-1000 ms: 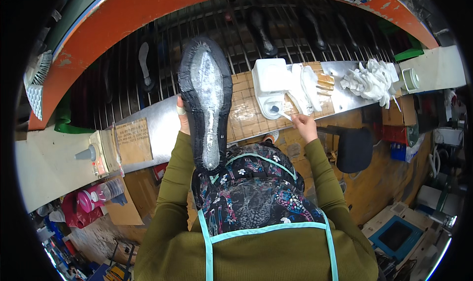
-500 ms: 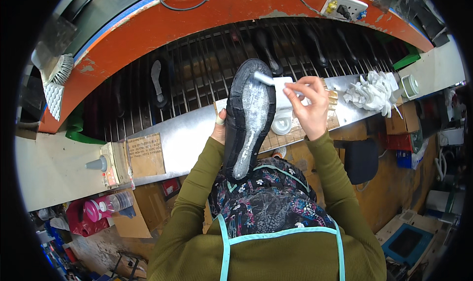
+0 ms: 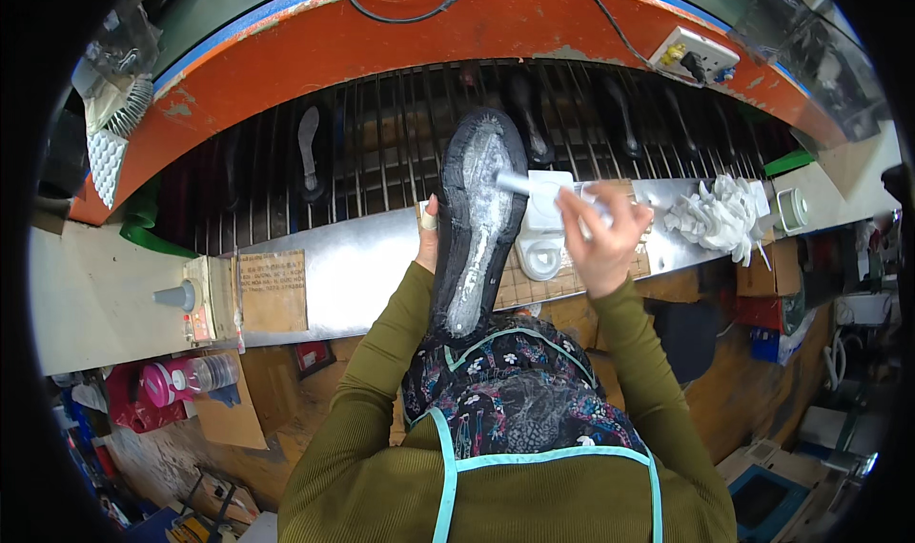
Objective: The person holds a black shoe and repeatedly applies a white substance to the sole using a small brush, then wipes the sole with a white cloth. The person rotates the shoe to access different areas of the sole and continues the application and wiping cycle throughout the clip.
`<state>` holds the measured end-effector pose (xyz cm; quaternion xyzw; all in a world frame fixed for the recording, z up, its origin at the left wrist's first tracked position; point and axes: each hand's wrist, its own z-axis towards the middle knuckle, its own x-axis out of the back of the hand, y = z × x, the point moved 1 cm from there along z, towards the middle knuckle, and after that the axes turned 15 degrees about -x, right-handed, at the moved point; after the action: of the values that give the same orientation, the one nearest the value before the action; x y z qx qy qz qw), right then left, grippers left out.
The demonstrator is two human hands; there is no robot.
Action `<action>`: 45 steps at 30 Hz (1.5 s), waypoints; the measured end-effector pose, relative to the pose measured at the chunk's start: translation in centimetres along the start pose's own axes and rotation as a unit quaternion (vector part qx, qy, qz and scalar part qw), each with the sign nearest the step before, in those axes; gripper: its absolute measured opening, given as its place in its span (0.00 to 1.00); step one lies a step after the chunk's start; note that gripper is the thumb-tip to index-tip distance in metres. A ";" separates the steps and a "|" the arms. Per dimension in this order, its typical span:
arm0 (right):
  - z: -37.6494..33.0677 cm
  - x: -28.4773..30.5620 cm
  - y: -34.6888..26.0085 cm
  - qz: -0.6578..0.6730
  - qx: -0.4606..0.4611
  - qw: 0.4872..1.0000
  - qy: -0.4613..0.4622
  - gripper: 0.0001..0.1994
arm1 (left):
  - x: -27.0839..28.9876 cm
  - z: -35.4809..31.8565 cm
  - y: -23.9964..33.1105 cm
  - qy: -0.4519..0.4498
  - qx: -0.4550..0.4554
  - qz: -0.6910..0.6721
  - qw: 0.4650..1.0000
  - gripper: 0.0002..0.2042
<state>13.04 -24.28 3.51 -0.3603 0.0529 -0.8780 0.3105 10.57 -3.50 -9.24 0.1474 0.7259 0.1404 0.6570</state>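
Note:
A black shoe sole [image 3: 477, 224] with a whitish, glue-smeared inner face stands upright in front of me. My left hand [image 3: 426, 243] grips its left edge, with a taped finger showing. My right hand [image 3: 602, 238] holds a white brush [image 3: 522, 185] whose tip touches the sole's upper right part. Behind the brush a white glue container [image 3: 546, 229] rests on a cardboard pad on the metal ledge [image 3: 353, 276].
A wire-rod conveyor [image 3: 381, 152] carries several dark soles under an orange arched hood [image 3: 400, 38]. White gloves [image 3: 720, 214] and a tape roll [image 3: 791, 210] lie on the ledge at right. A switch box [image 3: 195, 300] sits left; a pink bottle [image 3: 176, 379] lies below.
The sole has shifted right and tilted upright as my view rose. My right hand left the glue container and brought the brush onto the sole's upper part.

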 end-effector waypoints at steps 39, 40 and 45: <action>-0.3 -5.1 15.1 0.329 -0.431 0.785 -0.301 0.08 | 19.3 13.2 2.9 0.338 -0.144 -0.101 0.925 0.17; 0.7 -7.1 15.9 0.317 -0.434 0.775 -0.332 0.11 | 19.0 13.9 2.7 0.340 -0.147 -0.098 0.924 0.17; 5.3 -18.4 17.1 0.108 -0.312 0.860 -0.388 0.27 | 22.0 18.7 3.7 0.437 -0.184 -0.214 0.854 0.19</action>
<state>35.31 -26.62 -9.03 -0.7421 0.2384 -0.5651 0.2703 27.25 8.83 -29.72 -0.2120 0.9125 0.1774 0.3016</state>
